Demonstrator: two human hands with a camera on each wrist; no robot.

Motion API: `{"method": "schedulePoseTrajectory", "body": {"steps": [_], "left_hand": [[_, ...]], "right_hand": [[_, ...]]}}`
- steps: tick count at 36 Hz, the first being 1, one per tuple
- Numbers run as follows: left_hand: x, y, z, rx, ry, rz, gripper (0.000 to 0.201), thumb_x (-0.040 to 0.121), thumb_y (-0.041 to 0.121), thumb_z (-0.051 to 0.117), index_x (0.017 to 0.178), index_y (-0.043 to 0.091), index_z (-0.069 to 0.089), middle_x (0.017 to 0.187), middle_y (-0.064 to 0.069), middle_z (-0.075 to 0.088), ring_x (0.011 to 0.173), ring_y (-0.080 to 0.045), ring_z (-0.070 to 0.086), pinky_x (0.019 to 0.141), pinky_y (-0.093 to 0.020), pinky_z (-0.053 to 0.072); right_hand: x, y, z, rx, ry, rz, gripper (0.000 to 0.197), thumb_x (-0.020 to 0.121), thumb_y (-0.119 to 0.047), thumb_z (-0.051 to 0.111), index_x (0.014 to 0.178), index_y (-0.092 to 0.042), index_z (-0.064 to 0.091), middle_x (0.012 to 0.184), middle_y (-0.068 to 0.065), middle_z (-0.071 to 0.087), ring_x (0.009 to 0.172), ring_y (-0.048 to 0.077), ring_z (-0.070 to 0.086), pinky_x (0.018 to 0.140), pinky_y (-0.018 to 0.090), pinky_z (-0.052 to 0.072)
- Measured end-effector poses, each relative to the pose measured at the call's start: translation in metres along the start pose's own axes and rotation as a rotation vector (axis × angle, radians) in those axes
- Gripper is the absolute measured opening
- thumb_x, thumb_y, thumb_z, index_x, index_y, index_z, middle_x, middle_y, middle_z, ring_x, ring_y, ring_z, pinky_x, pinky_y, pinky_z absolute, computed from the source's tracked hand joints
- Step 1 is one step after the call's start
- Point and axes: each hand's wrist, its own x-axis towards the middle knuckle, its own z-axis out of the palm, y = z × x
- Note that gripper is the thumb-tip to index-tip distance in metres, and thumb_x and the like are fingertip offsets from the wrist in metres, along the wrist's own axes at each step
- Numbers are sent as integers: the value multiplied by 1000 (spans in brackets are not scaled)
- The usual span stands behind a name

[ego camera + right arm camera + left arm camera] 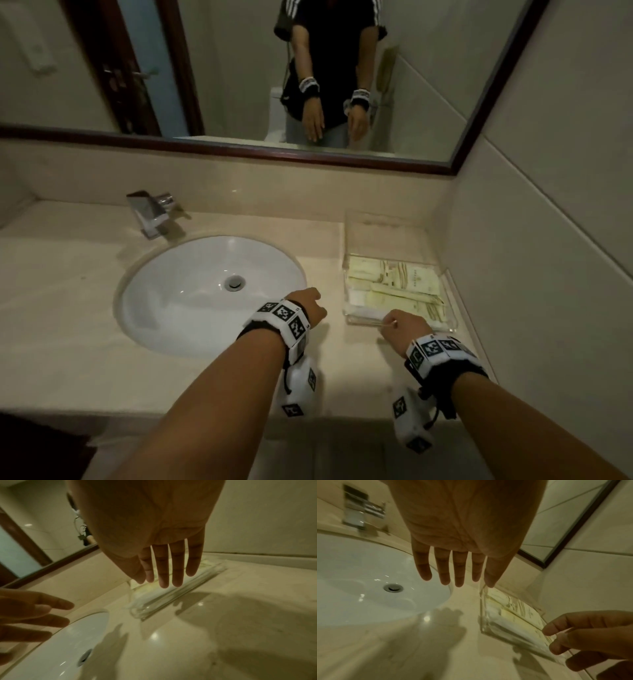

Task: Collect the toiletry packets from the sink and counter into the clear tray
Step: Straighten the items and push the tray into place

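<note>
The clear tray (380,240) stands on the counter right of the sink, against the side wall. Several pale yellow toiletry packets (394,284) lie flat inside it. My right hand (402,327) hovers at the tray's near edge, fingers straight, holding nothing. My left hand (306,306) is over the counter strip between basin and tray, also empty with straight fingers. In the left wrist view my left hand (453,572) spreads above the tray's (482,615) left wall and the packets (513,612). In the right wrist view my right hand (168,568) covers the tray's (154,604) far part.
The white sink basin (191,284) shows only its drain (235,282). A chrome faucet (150,212) stands behind it. A framed mirror (239,68) runs along the back wall. A tiled wall (548,240) closes the right side, close to the tray.
</note>
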Motion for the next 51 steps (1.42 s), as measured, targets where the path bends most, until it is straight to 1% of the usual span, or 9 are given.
{"method": "schedulePoseTrajectory", "body": {"steps": [6, 9, 13, 20, 23, 30, 35, 47, 51], "left_hand": [[14, 29, 34, 6, -8, 19, 47, 100, 27, 42, 143, 7, 35, 145, -13, 45, 132, -26, 46, 103, -29, 39], [26, 38, 48, -8, -36, 9, 45, 98, 25, 44, 139, 6, 40, 140, -13, 49, 127, -26, 51, 99, -28, 43], [47, 42, 64, -49, -19, -29, 44, 96, 25, 46, 135, 6, 43, 136, -13, 53, 121, -26, 55, 95, -28, 45], [76, 50, 75, -76, 10, -115, 39, 94, 16, 48, 130, 2, 48, 131, -15, 58, 119, -28, 57, 97, -30, 47], [85, 51, 78, -89, 72, -149, 40, 94, 15, 51, 132, 3, 45, 129, -15, 58, 119, -28, 57, 97, -31, 46], [101, 52, 75, -136, 103, -167, 32, 95, 11, 49, 125, 2, 55, 128, -14, 61, 116, -26, 59, 88, -26, 48], [103, 51, 75, -153, 151, -181, 34, 95, 14, 50, 126, 0, 51, 128, -15, 59, 118, -27, 58, 95, -30, 47], [108, 65, 79, -24, 133, 32, 26, 94, 16, 51, 107, 2, 70, 113, -13, 67, 104, -24, 64, 90, -27, 50], [112, 66, 85, 20, 138, 3, 25, 93, 16, 50, 111, 6, 65, 117, -11, 62, 105, -24, 63, 91, -29, 51]], "right_hand": [[3, 47, -5, 15, 17, 206, 26, 93, -26, 45, 113, -16, 58, 123, 9, 59, 109, 27, 57, 81, 25, 41], [13, 63, -4, -26, -21, 263, 19, 93, -25, 45, 90, -15, 61, 112, 8, 60, 112, 25, 58, 77, 23, 39], [31, 77, 0, 28, -8, 352, 41, 94, -30, 49, 124, -4, 56, 128, 16, 57, 120, 29, 54, 93, 29, 44], [48, 84, 2, 179, -26, 334, 41, 97, -30, 43, 130, -7, 50, 133, 13, 54, 105, 24, 56, 83, 24, 41], [53, 79, 0, 294, -52, 329, 40, 101, -16, 36, 135, 2, 46, 138, 18, 49, 126, 32, 49, 102, 32, 43], [70, 85, 4, 776, -71, 403, 18, 95, -16, 48, 81, -11, 57, 78, 5, 59, 70, 19, 56, 70, 34, 50], [67, 84, 3, 1064, -24, 493, 14, 94, -16, 52, 87, -8, 62, 80, 7, 65, 67, 19, 56, 55, 29, 45], [79, 89, 1, 1032, -5, 490, 11, 89, -18, 58, 86, -9, 63, 79, 7, 65, 68, 19, 55, 59, 28, 46], [83, 92, 3, 1005, 16, 473, 22, 91, -17, 54, 70, -10, 57, 66, 6, 56, 53, 17, 49, 48, 23, 41]]}}
